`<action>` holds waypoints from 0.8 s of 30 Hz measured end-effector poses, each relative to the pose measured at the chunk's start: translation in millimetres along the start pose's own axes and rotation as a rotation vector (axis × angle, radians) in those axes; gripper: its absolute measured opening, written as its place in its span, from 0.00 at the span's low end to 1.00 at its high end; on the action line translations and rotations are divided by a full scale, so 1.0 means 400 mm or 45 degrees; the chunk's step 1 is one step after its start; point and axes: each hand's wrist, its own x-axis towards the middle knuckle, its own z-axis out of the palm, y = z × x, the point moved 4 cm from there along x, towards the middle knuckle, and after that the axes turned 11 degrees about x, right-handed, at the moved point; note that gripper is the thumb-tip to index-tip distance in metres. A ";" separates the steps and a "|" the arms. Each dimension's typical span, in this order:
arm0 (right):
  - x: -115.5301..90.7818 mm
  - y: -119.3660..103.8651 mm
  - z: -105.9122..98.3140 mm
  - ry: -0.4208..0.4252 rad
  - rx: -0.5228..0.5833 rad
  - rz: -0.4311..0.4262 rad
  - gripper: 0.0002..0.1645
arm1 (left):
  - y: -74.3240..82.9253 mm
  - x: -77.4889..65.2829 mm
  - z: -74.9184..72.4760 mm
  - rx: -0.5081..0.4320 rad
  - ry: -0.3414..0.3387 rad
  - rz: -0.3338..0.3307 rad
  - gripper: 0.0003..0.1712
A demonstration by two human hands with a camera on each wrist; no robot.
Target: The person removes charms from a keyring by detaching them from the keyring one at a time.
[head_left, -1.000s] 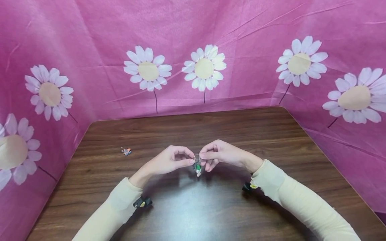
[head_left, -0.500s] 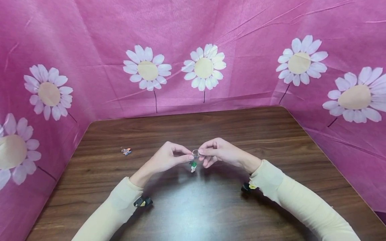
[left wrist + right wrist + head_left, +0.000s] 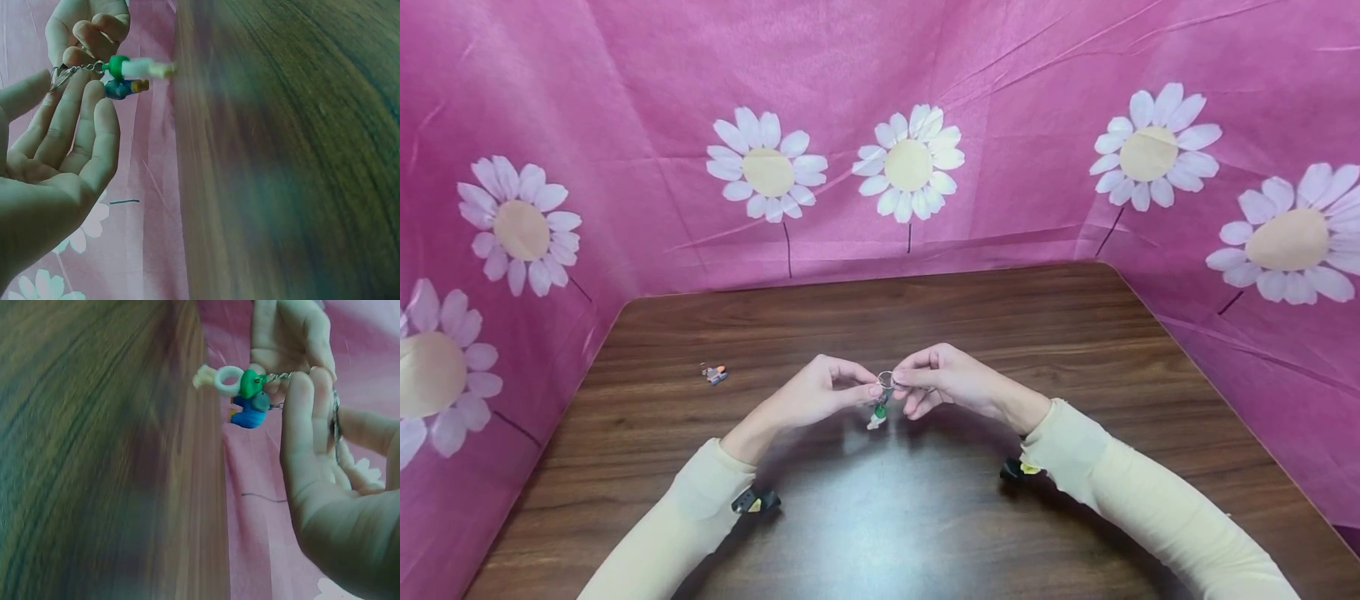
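Note:
Both hands meet over the middle of the table at one metal key ring (image 3: 886,380). My left hand (image 3: 823,390) pinches its left side between thumb and index finger. From the other side, my right hand (image 3: 951,379) pinches the ring the same way, its lower fingers loosely bent. Short chains hang from the ring with small charms. One is a green and white charm (image 3: 252,383) with a pale yellowish end. Beside it in the right wrist view dangles a blue charm (image 3: 251,415) with a bit of yellow, which also shows behind the fingers in the left wrist view.
A small orange and grey-blue trinket (image 3: 715,375) with a thin metal ring lies on the dark wooden table (image 3: 700,467) at the left. Pink cloth (image 3: 1000,200) printed with white daisies surrounds the table's back and sides. Small black devices (image 3: 756,502) sit at both wrists.
Over the last second both hands have raised the key ring slightly and shifted it a little left. The charms swing below it. The trinket on the table stays put.

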 end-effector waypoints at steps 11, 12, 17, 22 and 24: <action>-0.007 0.007 0.018 -0.098 -0.005 0.109 0.20 | -0.006 -0.001 0.010 -0.035 -0.100 -0.072 0.14; -0.007 0.008 0.018 -0.110 -0.012 0.114 0.20 | -0.004 -0.002 0.009 -0.017 -0.110 -0.072 0.13; -0.004 0.013 0.015 -0.142 -0.037 0.124 0.14 | 0.000 -0.006 0.010 0.017 -0.204 -0.036 0.15; 0.000 0.018 0.018 -0.204 -0.095 0.113 0.14 | 0.003 -0.009 0.012 0.091 -0.241 -0.017 0.15; 0.001 0.021 0.019 -0.232 -0.128 0.105 0.15 | 0.003 -0.010 0.015 0.078 -0.245 -0.033 0.14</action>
